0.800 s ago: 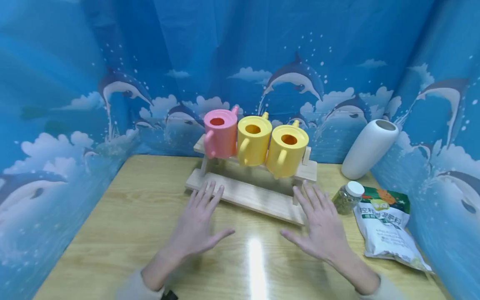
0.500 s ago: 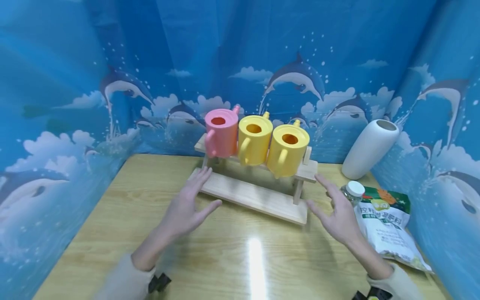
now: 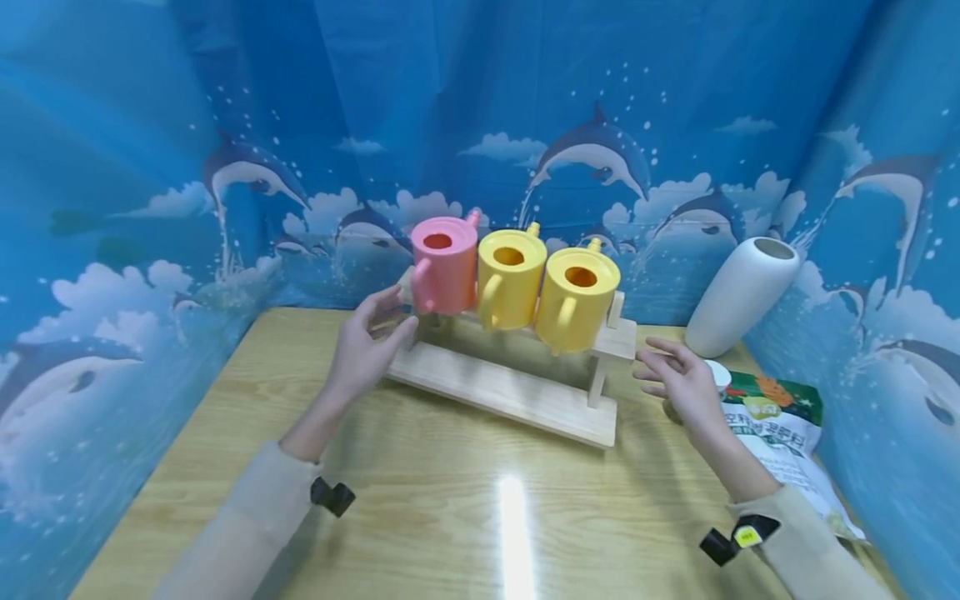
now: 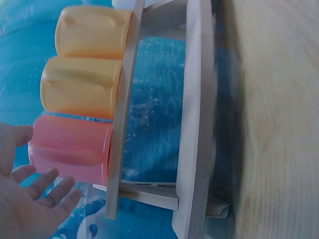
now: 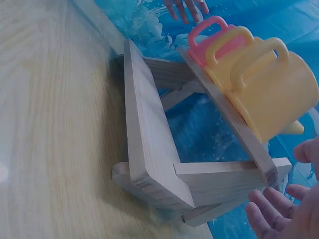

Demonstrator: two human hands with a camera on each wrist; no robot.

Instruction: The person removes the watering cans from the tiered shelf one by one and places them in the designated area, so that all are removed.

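Wooden rack [image 3: 502, 390] unmoved, left hand [image 3: 363, 350] now beside its upper shelf [image 3: 618, 340], right hand [image 3: 686, 387] near the opposite end, both loosely outstretched.

Pots [image 3: 517, 287] are pink and yellow, rack [image 3: 502, 392] pale.

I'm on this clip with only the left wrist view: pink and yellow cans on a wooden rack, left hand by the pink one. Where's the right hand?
Observer: The right hand is by the right end of the rack; whether its fingertips touch is hard to tell.
Operator: Is the pink can closed on top?
Observer: No, the head view shows a round opening in the top of the pink can.
Operator: Anything beyond that right hand?
Observer: A white and green bag lies to its right.
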